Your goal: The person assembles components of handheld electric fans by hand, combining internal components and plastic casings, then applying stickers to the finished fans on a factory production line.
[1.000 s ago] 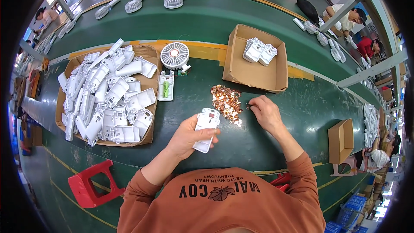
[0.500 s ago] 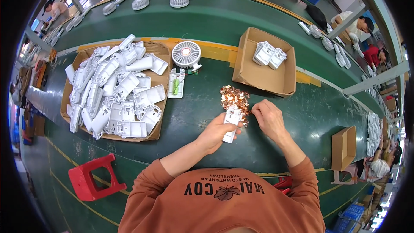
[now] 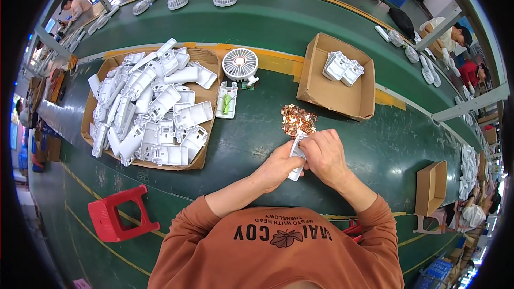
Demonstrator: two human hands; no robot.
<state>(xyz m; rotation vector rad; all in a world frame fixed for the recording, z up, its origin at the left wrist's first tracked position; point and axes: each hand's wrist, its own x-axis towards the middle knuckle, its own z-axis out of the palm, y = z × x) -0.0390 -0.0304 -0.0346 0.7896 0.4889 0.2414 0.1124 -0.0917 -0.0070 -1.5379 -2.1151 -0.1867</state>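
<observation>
My left hand [image 3: 274,169] grips a white plastic fan-handle shell [image 3: 295,166] near the front edge of the bench. My right hand [image 3: 325,156] is closed over the shell's upper end, fingertips pressed together against it. What those fingertips pinch, if anything, is hidden. Just beyond both hands lies a heap of small copper-coloured metal pieces [image 3: 297,119]. An opened white handle with a green part inside [image 3: 226,99] lies left of the heap, next to a round white fan head [image 3: 240,64] with a small circuit board by it.
At left, a shallow cardboard tray [image 3: 213,88] is piled with white shells. A cardboard box [image 3: 337,104] at the back right holds several stacked shells. Beyond runs a green conveyor [image 3: 278,18] carrying white fans. A red stool [image 3: 120,214] stands at lower left. Other people work farther off.
My right hand has moved left from beside the copper pieces onto the shell's upper end. My left hand has shifted slightly right, and the shell is turned more on edge.
</observation>
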